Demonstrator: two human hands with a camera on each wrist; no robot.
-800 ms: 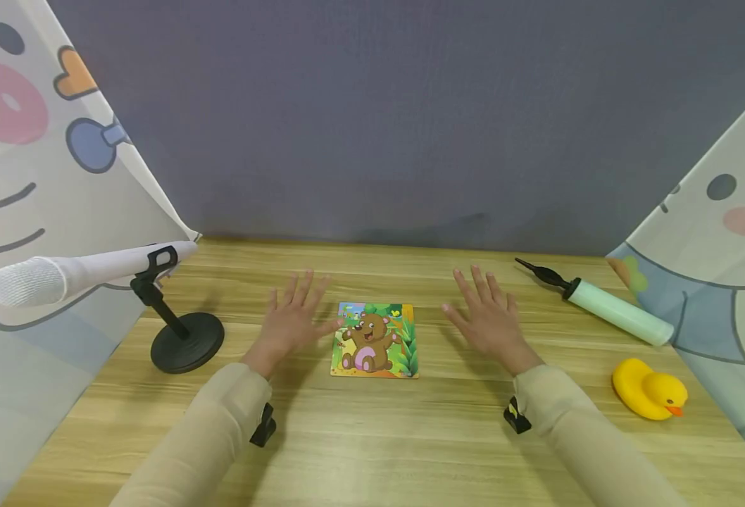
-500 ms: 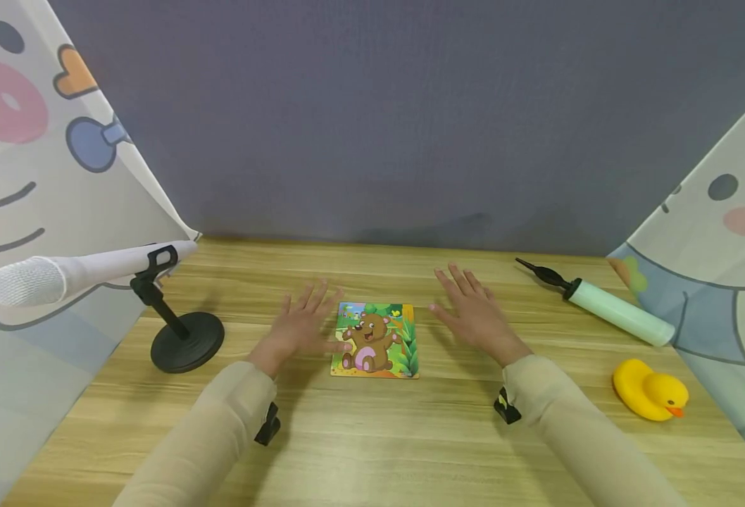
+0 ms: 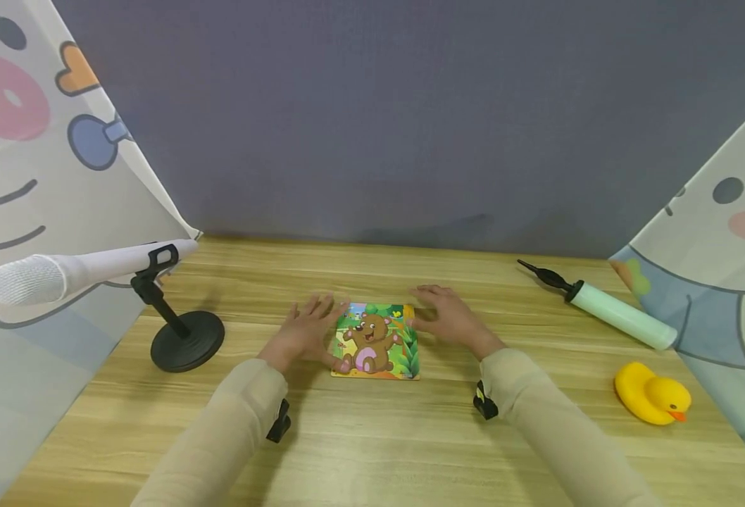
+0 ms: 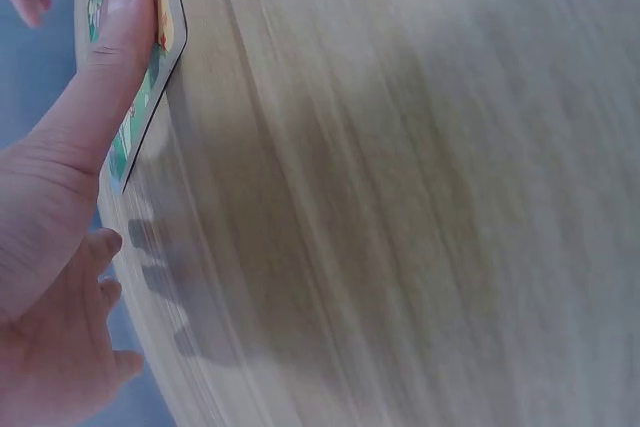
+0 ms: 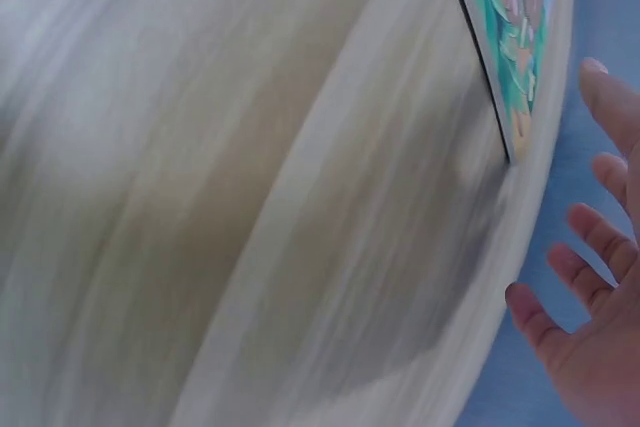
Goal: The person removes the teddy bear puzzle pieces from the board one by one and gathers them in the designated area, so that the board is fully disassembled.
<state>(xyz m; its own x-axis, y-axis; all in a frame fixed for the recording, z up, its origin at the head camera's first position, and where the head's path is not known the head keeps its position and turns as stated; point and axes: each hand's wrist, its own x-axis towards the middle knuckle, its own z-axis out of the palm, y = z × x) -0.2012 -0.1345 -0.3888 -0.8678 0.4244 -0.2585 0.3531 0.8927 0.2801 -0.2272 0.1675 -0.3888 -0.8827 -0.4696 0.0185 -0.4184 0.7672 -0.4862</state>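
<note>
Closer together than a moment ago, my left hand (image 3: 305,335) sits loosely spread at the left edge of the bear board (image 3: 372,343), my right hand (image 3: 453,318) likewise at its right, contact unclear; board flat on the table (image 3: 379,440), reach seemingly nearly done, gripping left.

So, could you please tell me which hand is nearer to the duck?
Right: the right hand is by the right side of the picture, with the duck farther right. The left hand is at the picture's left side, farther from the duck.
</note>
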